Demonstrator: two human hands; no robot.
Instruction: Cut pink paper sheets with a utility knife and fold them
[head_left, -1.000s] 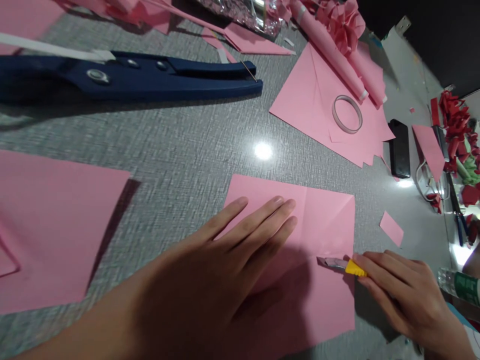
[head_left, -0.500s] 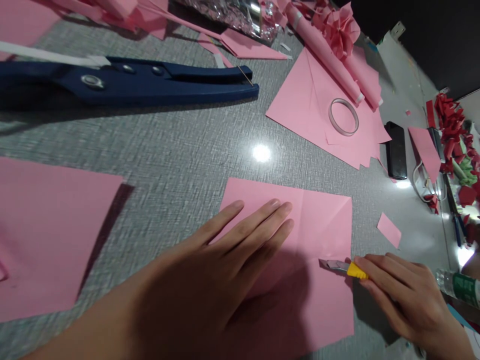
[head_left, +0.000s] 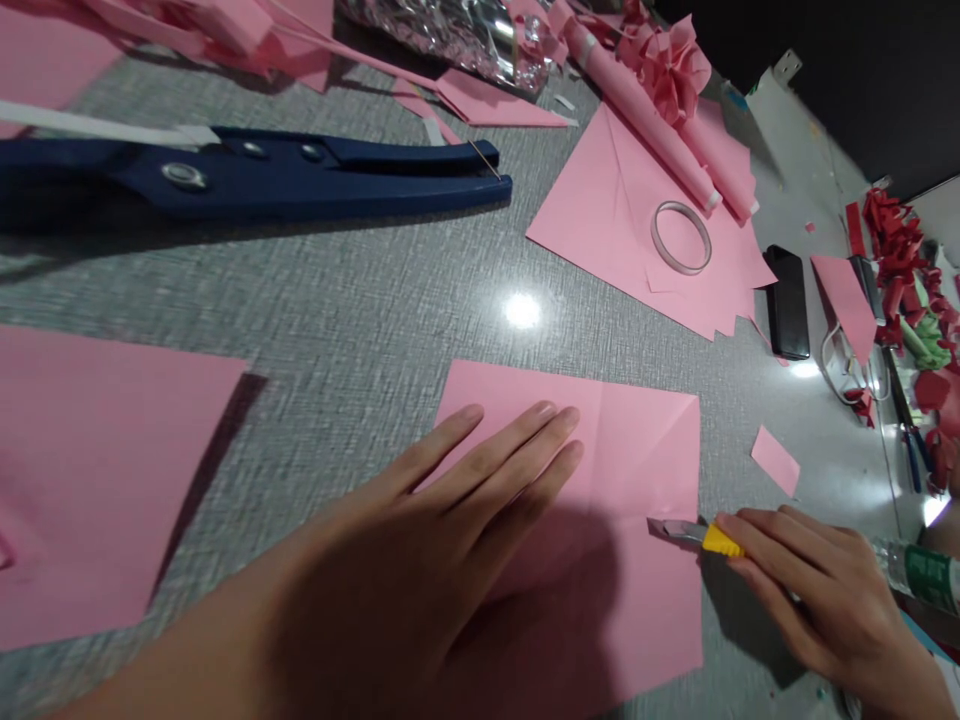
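A creased square of pink paper (head_left: 649, 440) lies flat on the grey table. Across it my left hand (head_left: 465, 510) rests with fingers stretched out, pressing the sheet down. My right hand (head_left: 817, 580), at the sheet's right edge, grips a yellow utility knife (head_left: 721, 541). Its blade reaches over the edge onto the paper, pointing left along the middle crease; I cannot tell how deep the tip goes. Most of the knife's handle is hidden in the hand. Another pink sheet (head_left: 112, 450) lies to the left, its right edge raised off the table.
Large blue-handled scissors (head_left: 337, 180) lie beyond my left hand. A tape ring (head_left: 681, 237) rests on stacked pink paper (head_left: 585, 190) with rolled tubes. Further right are a black phone (head_left: 787, 300), red paper flowers (head_left: 900, 240) and a plastic bottle (head_left: 926, 572).
My right hand has drawn the knife slightly to the right, so less of its blade overlaps the paper. My left hand stays on the sheet. The whole view has shifted slightly.
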